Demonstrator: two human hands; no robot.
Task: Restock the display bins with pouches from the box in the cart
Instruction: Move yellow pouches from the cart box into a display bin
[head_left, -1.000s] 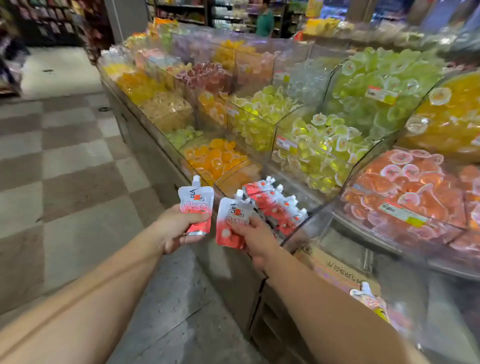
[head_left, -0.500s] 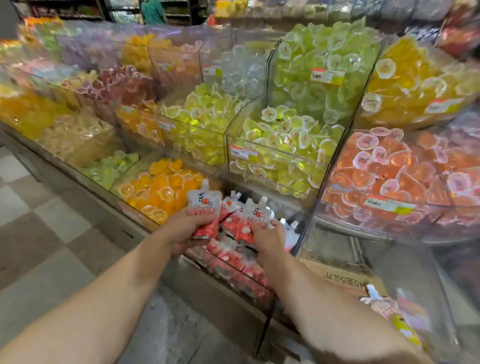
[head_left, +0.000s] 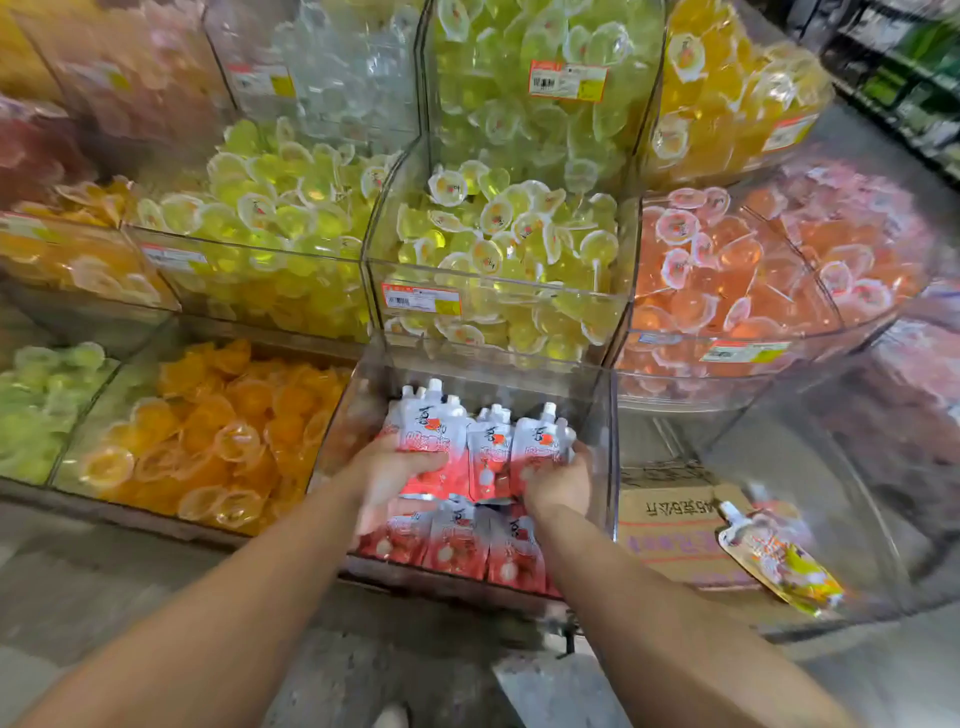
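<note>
Pouches going down into the near clear bin

Since a moment ago, my left hand (head_left: 387, 478) and right hand (head_left: 558, 480) have dropped into the clear bin (head_left: 605, 415), each gripping red-white pouches (head_left: 488, 447) above the row already laid; release looks next.

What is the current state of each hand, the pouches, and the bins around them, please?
Left hand: inside the clear pouch bin, grip on red-and-white pouches.
Right hand: inside the same bin, grip on upright pouches.
Pouch bin: open-topped, partly filled.
Front row of pouches: standing against the front wall.
Yellow pouch: lying tilted on the cardboard box.
Orange jelly bin: nearly full.
</note>
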